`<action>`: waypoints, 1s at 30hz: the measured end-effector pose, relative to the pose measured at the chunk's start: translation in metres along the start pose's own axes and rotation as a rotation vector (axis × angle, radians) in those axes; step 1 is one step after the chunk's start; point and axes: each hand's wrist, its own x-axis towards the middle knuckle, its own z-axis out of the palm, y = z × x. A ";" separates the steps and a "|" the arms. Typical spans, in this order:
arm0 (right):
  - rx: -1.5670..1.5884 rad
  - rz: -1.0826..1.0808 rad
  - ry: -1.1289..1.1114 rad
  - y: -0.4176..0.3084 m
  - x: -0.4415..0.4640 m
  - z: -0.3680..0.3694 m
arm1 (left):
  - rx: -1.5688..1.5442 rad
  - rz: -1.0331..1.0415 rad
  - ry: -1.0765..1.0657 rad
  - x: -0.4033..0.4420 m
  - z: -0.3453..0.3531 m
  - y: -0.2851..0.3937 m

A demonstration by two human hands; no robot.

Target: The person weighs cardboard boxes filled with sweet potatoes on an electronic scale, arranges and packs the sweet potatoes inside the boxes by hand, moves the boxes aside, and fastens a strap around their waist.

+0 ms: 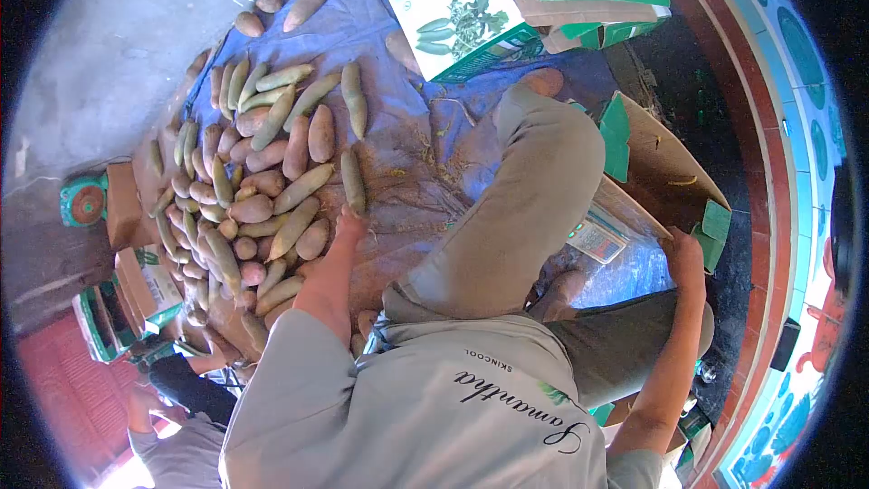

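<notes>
My left hand (350, 223) is closed around the lower end of a long green radish (353, 179), at the right edge of a big pile. The pile mixes green radishes (303, 188) with reddish-brown sweet potatoes (252, 209). On the other side, my right hand (684, 252) grips the near rim of an open cardboard box (665, 158) with green flaps. That box lies tilted beside my bent leg. A scale with a display panel (597, 237) shows just below the box's edge.
A blue sheet (398, 100) lies under the produce. Green-and-white printed boxes (457, 14) stand at the top. A tiled wall edge (769, 145) runs along the right. At lower left, another person (181, 453) sits near more boxes (149, 285). A green round device (83, 202) stands at far left.
</notes>
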 end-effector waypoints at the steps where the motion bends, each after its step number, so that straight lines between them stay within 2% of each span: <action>1: -0.002 -0.016 0.008 0.000 0.000 0.000 | -0.043 -0.025 -0.021 0.006 0.002 -0.001; 11: -0.006 -0.006 -0.030 0.006 0.001 0.006 | -0.580 -0.312 -0.128 0.079 0.056 -0.027; 16: 0.009 -0.002 0.000 -0.003 -0.001 0.000 | -0.828 -0.489 -0.256 0.186 0.096 -0.094; 18: 0.028 -0.019 0.008 -0.008 -0.002 -0.004 | -0.992 -0.508 -0.072 0.142 0.080 -0.065; 20: 0.029 -0.032 0.027 -0.003 -0.001 -0.001 | -1.097 -0.485 -0.053 0.100 0.062 -0.030; 23: 0.005 -0.015 0.040 0.000 0.001 0.005 | -0.931 -0.427 -0.069 0.070 0.044 -0.006; 26: -0.001 -0.018 0.036 -0.001 0.002 0.003 | -0.446 -0.282 -0.150 0.054 0.028 0.011; 29: -0.013 -0.023 0.021 -0.003 0.002 0.001 | -0.337 -0.225 -0.203 0.033 0.013 0.023; 30: -0.022 -0.026 0.014 -0.002 0.003 0.001 | -0.475 -0.252 -0.200 0.030 0.013 0.024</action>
